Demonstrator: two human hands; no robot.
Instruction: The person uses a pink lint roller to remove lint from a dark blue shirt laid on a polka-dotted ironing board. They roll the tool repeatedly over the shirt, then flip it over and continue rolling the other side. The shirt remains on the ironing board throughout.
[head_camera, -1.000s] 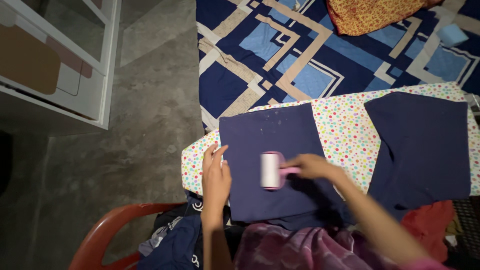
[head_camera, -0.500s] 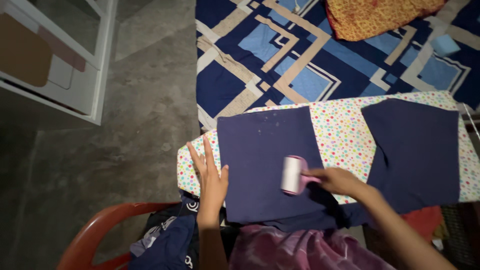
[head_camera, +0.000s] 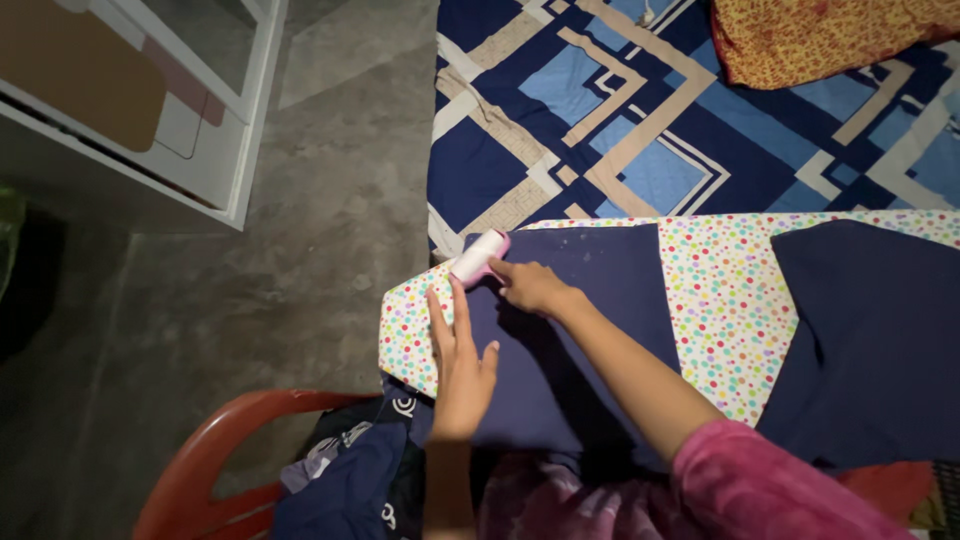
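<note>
Lint rolling underway: right hand (head_camera: 528, 285) grips pink lint roller (head_camera: 478, 258) at navy cloth's (head_camera: 580, 330) far-left corner; left hand (head_camera: 462, 362), fingers spread, pins it. Likely next: another pass over unrolled fabric.

Two hands (head_camera: 465, 365), one lint roller (head_camera: 478, 258), one ironing board (head_camera: 725, 300), one red chair (head_camera: 210, 460).

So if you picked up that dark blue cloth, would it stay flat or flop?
Probably flop: the cloth lies thin and flat on the board and its near edge droops over. It likely slides easily, since the left hand presses it down while the right hand works the roller.
</note>
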